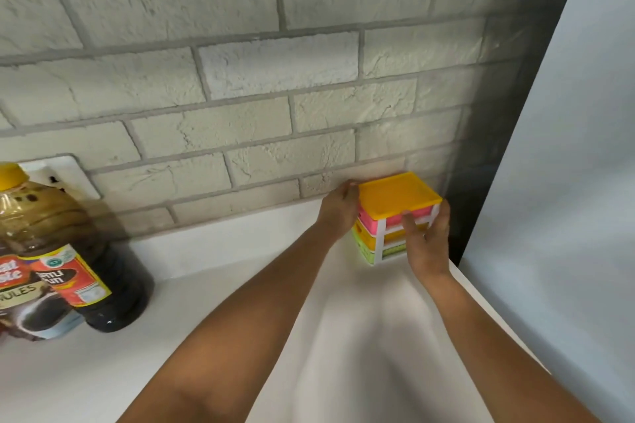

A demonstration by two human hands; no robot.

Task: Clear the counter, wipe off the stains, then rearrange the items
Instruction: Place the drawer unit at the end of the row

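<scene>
A small plastic drawer unit (395, 197) with an orange top, a white frame and pink, orange and green drawers stands on the white counter (240, 285), in the far right corner against the brick wall. My left hand (338, 208) clasps its left side. My right hand (427, 240) grips its front and right side, thumb on the pink top drawer. Both hands hold the unit between them.
At the left stand a large oil bottle (65, 251) with a yellow cap and a coffee pack (25, 299) in front of it. A white wall socket (65, 172) sits behind them. A pale wall panel (567, 182) bounds the counter on the right.
</scene>
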